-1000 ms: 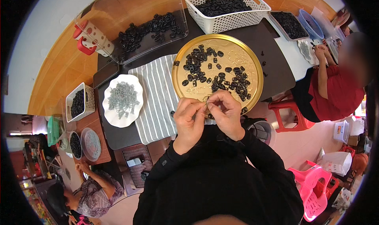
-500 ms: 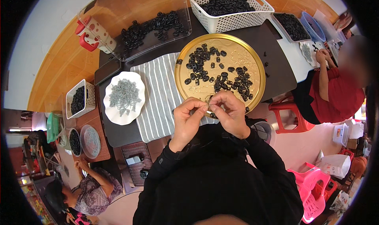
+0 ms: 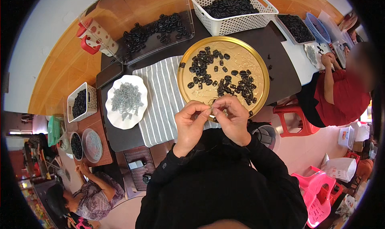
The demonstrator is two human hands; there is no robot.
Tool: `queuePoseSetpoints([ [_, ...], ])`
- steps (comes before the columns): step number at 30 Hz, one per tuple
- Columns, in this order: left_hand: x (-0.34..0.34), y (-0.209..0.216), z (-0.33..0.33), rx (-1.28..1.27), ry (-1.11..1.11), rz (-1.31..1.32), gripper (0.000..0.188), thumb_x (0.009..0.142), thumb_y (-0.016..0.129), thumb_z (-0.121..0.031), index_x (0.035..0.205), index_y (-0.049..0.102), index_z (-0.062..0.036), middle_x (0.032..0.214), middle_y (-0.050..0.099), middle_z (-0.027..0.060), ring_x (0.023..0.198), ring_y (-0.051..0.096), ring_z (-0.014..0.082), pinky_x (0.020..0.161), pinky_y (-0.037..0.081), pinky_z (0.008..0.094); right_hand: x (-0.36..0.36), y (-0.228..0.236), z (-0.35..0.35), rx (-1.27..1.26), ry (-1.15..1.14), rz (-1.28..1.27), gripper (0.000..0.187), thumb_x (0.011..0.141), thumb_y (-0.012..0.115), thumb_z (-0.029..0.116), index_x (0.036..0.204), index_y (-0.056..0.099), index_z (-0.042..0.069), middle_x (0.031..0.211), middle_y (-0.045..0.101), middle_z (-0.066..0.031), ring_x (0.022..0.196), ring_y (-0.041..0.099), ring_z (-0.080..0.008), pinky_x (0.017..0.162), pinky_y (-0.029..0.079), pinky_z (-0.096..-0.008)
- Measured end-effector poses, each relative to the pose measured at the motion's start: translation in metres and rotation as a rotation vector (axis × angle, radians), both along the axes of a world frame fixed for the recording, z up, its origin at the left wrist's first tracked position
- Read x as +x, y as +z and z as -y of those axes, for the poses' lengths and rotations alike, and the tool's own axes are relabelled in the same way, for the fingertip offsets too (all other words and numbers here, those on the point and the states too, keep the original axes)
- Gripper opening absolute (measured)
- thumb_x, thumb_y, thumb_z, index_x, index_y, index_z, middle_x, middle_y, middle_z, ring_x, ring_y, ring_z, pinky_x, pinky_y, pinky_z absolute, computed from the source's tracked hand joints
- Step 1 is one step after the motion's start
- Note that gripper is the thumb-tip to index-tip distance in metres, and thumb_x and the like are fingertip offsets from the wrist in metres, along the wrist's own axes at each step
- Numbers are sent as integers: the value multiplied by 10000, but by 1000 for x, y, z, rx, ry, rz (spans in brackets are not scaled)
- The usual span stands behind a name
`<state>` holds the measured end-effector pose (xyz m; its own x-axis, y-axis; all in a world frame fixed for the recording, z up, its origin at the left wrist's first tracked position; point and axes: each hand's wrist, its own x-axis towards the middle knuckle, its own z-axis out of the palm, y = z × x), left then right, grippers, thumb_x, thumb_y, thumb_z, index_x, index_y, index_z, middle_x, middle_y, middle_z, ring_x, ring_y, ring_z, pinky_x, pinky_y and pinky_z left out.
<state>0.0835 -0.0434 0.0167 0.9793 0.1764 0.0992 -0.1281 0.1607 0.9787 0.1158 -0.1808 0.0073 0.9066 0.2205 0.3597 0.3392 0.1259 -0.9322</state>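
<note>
My left hand point(image 3: 191, 124) and my right hand point(image 3: 232, 118) meet over the near edge of a round gold tray point(image 3: 264, 74). Thumbs and forefingers of both pinch together at one spot; what they grip is too small to make out. On the tray lie loose black oval plastic pieces point(image 3: 202, 64) with holes, and thin clear bits point(image 3: 248, 60) scattered at its right. A white scalloped plate point(image 3: 114, 116) to the left bears a heap of small clear grey parts point(image 3: 126, 97). Between plate and tray is a grey-and-white striped cloth point(image 3: 154, 128).
Behind stand a white basket point(image 3: 228, 25) of black pieces and a clear bin point(image 3: 160, 44) with more. A polka-dot cup point(image 3: 98, 40) and a small white basket point(image 3: 93, 98) are at the left. One co-worker point(image 3: 339, 84) sits at right, another point(image 3: 94, 193) at lower left.
Both hands stay pinched together at nearly the same place, with a slight shift of the fingers. The whole view has moved a little; the tray and plate look unchanged.
</note>
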Motion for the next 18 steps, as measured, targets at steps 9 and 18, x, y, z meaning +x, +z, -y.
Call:
queuePoseSetpoints([
  [9,1,-1,1,24,20,10,57,857,640,62,897,667,32,864,591,22,744,533,66,654,431,198,0,4,-1,35,-29,-149,192,812,613,-111,964,580,3,878,585,-38,787,573,-93,694,465,-226],
  [18,1,0,-3,172,53,94,52,844,654,49,887,671,26,840,597,48,724,539,91,639,435,219,3,6,-2,-152,-111,143,197,783,637,-122,924,579,2,801,611,-91,674,610,-177,617,485,-268],
])
